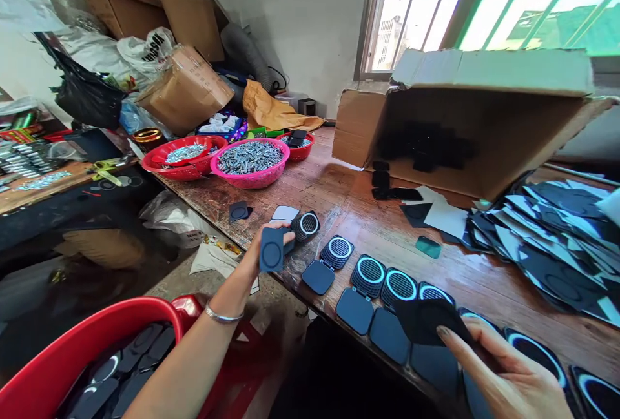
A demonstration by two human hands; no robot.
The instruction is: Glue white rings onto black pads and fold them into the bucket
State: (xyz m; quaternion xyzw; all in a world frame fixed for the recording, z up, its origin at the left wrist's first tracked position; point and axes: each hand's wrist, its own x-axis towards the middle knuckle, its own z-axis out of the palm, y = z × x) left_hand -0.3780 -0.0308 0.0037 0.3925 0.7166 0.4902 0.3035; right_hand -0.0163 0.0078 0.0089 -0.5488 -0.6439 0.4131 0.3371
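Left hand (252, 256) grips a dark ringed card (271, 250) near the bench's (314, 190) front edge. Right hand (518, 370) — thumb and fingers closed — pinches a black sheet (429, 321) above hinged pieces (355, 310).

A bright silver bangle (223, 316) on an otherwise bare left forearm (186, 364).

From where I stand, the bangle is what catches the eye: a smooth, rounded metal band, slim and polished, with pale glints along its curve, circling the left wrist just left of the frame's middle, in the lower half. The forearm is uncovered from there down to the bottom edge, slender at the wrist and broader below. The left hand (258, 252) is ungloved, and so is the right hand (526, 377) at lower right, its thumb long and tapering. The black patch (314, 377) at bottom centre may be clothing or shadow; I can't tell.
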